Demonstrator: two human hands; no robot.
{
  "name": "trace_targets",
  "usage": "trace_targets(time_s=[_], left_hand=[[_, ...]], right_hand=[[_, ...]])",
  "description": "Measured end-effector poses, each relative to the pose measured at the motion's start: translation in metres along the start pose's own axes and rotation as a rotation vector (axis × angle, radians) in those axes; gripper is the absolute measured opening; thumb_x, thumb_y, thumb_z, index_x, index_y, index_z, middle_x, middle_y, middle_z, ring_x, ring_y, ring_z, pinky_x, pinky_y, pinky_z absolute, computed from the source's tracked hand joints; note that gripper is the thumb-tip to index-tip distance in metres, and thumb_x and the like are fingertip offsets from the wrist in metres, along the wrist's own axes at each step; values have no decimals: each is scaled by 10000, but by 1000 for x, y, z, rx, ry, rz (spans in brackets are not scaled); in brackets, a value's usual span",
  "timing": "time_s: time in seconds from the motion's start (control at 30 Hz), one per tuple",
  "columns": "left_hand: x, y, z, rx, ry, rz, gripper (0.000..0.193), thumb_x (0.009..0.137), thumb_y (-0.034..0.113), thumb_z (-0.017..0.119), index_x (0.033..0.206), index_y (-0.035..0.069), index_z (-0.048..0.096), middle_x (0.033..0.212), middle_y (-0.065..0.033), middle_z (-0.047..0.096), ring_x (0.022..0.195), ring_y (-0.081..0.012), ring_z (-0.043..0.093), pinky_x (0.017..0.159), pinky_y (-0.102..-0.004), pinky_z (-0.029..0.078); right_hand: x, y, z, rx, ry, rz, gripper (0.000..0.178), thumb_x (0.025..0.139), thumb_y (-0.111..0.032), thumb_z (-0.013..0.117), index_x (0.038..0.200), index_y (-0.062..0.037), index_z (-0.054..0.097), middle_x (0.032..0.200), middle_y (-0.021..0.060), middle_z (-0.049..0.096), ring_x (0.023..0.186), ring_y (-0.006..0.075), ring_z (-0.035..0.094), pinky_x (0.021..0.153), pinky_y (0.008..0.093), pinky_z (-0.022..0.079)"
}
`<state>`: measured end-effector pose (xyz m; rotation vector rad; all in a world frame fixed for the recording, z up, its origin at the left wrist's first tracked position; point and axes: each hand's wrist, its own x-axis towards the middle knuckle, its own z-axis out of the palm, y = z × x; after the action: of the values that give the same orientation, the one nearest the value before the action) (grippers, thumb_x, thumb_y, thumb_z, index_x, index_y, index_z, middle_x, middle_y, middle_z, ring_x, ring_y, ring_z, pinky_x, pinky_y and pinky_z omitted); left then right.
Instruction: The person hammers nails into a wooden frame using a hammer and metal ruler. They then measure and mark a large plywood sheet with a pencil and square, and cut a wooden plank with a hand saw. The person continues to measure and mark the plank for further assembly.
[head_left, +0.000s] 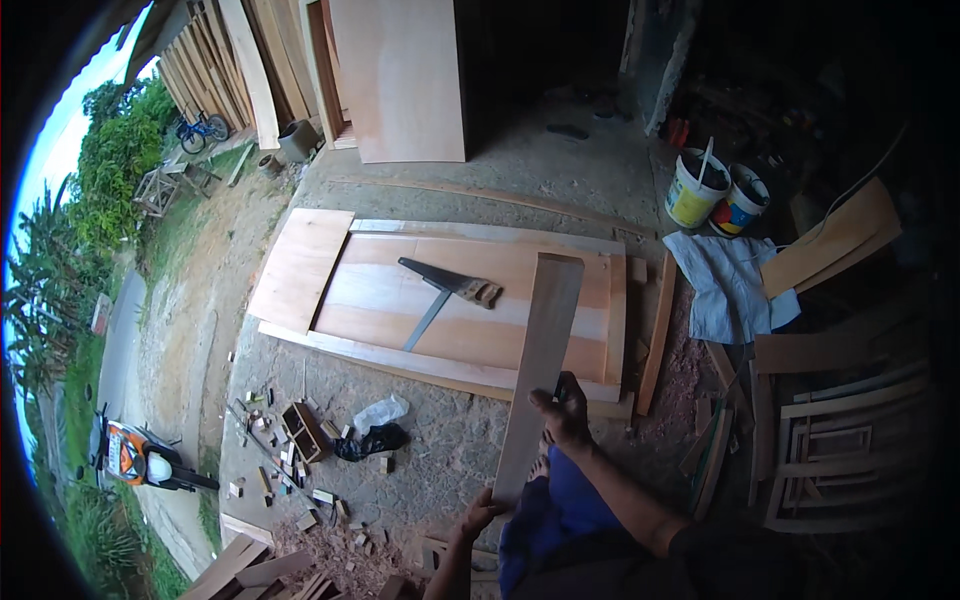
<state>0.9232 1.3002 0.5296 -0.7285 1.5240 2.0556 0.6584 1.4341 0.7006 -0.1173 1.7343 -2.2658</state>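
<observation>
A long flat wooden board (545,340) slants up in front of me, its far end above a wooden door panel lying on the ground. My right hand (566,418) is closed on the board's right edge, thumb across its face. A small dark object shows at those fingers; I cannot make out what it is. My left hand (480,512) grips the board's lower end from the left side. On the door panel (440,335) rest a handsaw (450,280) with a wooden handle and a metal try square (428,318).
A loose plywood sheet (300,270) covers the panel's left end. Wood offcuts, a small wooden box (303,432) and a black bag (372,441) litter the ground at left. Two paint buckets (697,188) and a pale cloth (728,285) are at right. A motorcycle (150,455) stands far left.
</observation>
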Motion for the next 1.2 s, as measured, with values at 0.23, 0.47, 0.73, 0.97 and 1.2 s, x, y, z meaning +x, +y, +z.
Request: trace_targets(time_s=[0.23,0.47,0.73,0.97,1.2], left_hand=[[-68,19,-50,-264,136,34,554,909,223,702,1369,-24,517,1226,-102,668,1099,-199,644,955,-365,512],[-80,62,-113,255,561,-98,842,822,380,783,1465,-18,415,1291,-234,623,1173,-343,629,975,-420,505],[-28,110,-256,600,775,17,904,696,244,793,1483,55,389,1258,-245,596,1148,-429,584,1000,-480,476],[48,-5,-461,657,823,13,848,664,153,780,1434,76,432,1198,-220,598,1110,-430,575,981,-497,463],[132,-58,-642,873,794,18,821,674,136,763,1431,103,448,1221,-220,604,1127,-420,575,978,-475,459]], right_hand=[[47,60,81,26,-77,92,270,937,-264,736,1029,-78,563,900,-35,569,850,67,515,808,259,443],[60,176,175,39,6,399,340,949,-377,713,1027,-85,558,910,-41,541,842,80,479,798,267,411],[45,268,274,-563,-415,524,425,966,-454,646,973,-29,638,848,48,638,825,137,570,775,331,475],[158,428,235,-989,-441,475,358,939,-367,624,1015,-24,694,885,92,747,847,219,695,836,363,527],[289,576,227,-1325,-313,367,368,936,-357,610,1091,-30,679,1075,218,710,1045,387,677,908,439,516]])
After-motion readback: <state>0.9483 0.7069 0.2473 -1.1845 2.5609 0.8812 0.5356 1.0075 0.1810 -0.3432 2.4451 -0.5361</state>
